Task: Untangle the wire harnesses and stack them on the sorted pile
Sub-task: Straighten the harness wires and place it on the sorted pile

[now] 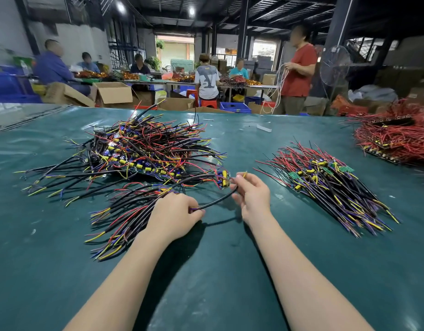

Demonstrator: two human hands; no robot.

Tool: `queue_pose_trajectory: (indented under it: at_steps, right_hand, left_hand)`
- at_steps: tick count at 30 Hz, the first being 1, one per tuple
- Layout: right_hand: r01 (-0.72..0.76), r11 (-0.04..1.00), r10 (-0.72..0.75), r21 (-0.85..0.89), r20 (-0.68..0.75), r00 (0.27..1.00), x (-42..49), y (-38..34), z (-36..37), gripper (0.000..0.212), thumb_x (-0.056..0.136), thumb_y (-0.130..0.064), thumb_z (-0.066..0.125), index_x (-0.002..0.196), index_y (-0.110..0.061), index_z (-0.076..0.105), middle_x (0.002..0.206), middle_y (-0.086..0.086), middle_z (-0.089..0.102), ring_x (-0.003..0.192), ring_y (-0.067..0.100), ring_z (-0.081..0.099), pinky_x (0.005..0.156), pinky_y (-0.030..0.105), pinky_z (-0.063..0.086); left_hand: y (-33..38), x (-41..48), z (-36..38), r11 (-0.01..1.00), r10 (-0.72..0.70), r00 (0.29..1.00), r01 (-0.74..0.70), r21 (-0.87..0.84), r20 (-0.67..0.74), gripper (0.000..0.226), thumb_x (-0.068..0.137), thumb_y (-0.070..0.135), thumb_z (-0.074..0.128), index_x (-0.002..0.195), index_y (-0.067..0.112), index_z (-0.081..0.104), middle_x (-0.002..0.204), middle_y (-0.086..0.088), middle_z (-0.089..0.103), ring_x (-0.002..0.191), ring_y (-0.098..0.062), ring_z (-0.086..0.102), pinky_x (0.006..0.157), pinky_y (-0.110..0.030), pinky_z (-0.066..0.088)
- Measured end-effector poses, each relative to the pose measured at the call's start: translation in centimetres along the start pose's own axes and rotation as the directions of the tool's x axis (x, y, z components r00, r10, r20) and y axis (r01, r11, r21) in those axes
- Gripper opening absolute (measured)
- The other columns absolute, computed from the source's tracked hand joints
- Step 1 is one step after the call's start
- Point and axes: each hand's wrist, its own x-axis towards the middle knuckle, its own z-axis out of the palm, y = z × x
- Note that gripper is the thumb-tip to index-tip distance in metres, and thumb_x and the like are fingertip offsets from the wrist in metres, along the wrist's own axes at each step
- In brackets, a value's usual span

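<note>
A wire harness [215,201], its black cable arching between both hands, hangs just above the green surface [206,271]. The left hand [174,217] fingers pinch its loose end; the right hand [252,195] fingers grip its board end. The tangled heap [146,149] lies beyond the left fingers, the sorted pile [330,185] right of the right fingers.

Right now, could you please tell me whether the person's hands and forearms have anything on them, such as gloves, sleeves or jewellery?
Nothing is worn on either. The left hand and right hand are bare, with no gloves, rings or tape. Both forearms are uncovered from the wrists down to the bottom edge of the picture, so no sleeves, watch or wristbands show. The fingernails look short and unpainted.
</note>
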Motion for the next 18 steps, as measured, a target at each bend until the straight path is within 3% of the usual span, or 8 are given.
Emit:
queue_pose_trajectory:
  at_steps: [3,5,8,10,12,15,17,18]
  right_hand:
    - [-0.161,0.969,0.157,0.185,0.038,0.987,-0.1,-0.5,-0.5,0.021,0.09,0.0,0.05,0.076,-0.015,0.056,0.05,-0.005,0.064,0.038,0.001,0.054,0.034,0.009,0.034]
    - [-0.244,0.945,0.218,0.216,0.139,0.966,-0.3,-0.5,-0.4,0.022,0.09,0.0,0.046,0.076,-0.015,0.055,0.048,-0.005,0.061,0.04,0.002,0.057,0.035,0.01,0.038]
    - [-0.294,0.951,0.247,0.096,0.335,0.909,-0.8,-0.4,0.0,0.025,0.086,0.008,0.043,0.074,-0.013,0.051,0.049,-0.003,0.061,0.047,0.007,0.062,0.042,0.011,0.043]
    - [-0.239,0.971,0.23,-0.028,0.392,0.891,-0.9,-0.5,0.2,0.024,0.086,0.006,0.044,0.073,-0.013,0.052,0.05,-0.003,0.06,0.048,0.007,0.062,0.042,0.012,0.041]
    - [-0.199,0.975,0.224,-0.104,0.43,0.874,-1.1,-0.5,0.4,0.022,0.09,-0.006,0.043,0.073,-0.015,0.054,0.051,-0.005,0.06,0.049,0.004,0.06,0.041,0.012,0.037]
    - [-0.218,0.966,0.258,-0.137,0.507,0.822,-1.4,-0.5,0.6,0.031,0.093,-0.016,0.036,0.07,-0.015,0.056,0.052,-0.005,0.061,0.045,0.004,0.055,0.042,0.014,0.03]
    - [-0.152,0.961,0.261,-0.232,0.574,0.776,-1.6,-0.4,0.7,0.03,0.093,-0.011,0.036,0.07,-0.013,0.054,0.051,-0.004,0.06,0.042,0.004,0.052,0.042,0.013,0.028]
    - [-0.111,0.951,0.271,-0.29,0.603,0.75,-1.7,-0.3,0.6,0.028,0.094,-0.01,0.036,0.071,-0.013,0.053,0.05,-0.005,0.06,0.041,0.005,0.052,0.041,0.012,0.027]
  left_hand:
    - [0.4,-0.3,-0.3,0.985,0.034,0.999,-0.029,-0.172,0.03,0.017,0.082,0.04,0.063,0.078,0.024,0.068,0.074,0.007,0.065,0.078,-0.013,0.059,0.069,-0.024,0.042]
    - [1.2,-0.3,-0.6,0.856,-0.025,0.995,0.072,-0.512,0.1,0.015,0.082,0.037,0.065,0.074,0.025,0.066,0.078,0.003,0.067,0.072,-0.01,0.059,0.067,-0.021,0.047]
    - [1.7,0.0,-2.0,0.188,-0.117,0.899,0.438,-0.879,0.423,0.03,0.091,0.04,0.048,0.088,0.012,0.061,0.099,-0.016,0.065,0.08,-0.018,0.063,0.069,-0.034,0.055]
    - [0.7,0.0,-2.8,-0.302,-0.003,0.837,0.52,-0.799,0.547,0.053,0.09,0.047,0.044,0.101,-0.004,0.056,0.102,-0.026,0.066,0.085,-0.028,0.067,0.066,-0.038,0.058]
    - [-0.4,-0.1,-3.0,-0.573,0.091,0.839,0.485,-0.661,0.537,0.067,0.089,0.048,0.043,0.111,-0.015,0.049,0.103,-0.034,0.062,0.089,-0.036,0.066,0.064,-0.041,0.058]
    - [-0.8,-0.2,-2.6,-0.638,0.151,0.801,0.526,-0.562,0.579,0.063,0.088,0.042,0.043,0.109,-0.017,0.048,0.09,-0.026,0.061,0.065,-0.03,0.067,0.049,-0.029,0.056]
    - [-0.1,-0.1,-2.1,-0.513,0.101,0.773,0.58,-0.632,0.627,0.039,0.087,0.033,0.049,0.099,-0.004,0.055,0.081,-0.012,0.056,0.051,-0.017,0.062,0.041,-0.02,0.05]
    - [0.2,0.0,-1.7,-0.362,0.009,0.779,0.587,-0.724,0.627,0.026,0.089,0.029,0.051,0.091,0.004,0.057,0.076,-0.007,0.053,0.047,-0.011,0.059,0.04,-0.017,0.049]
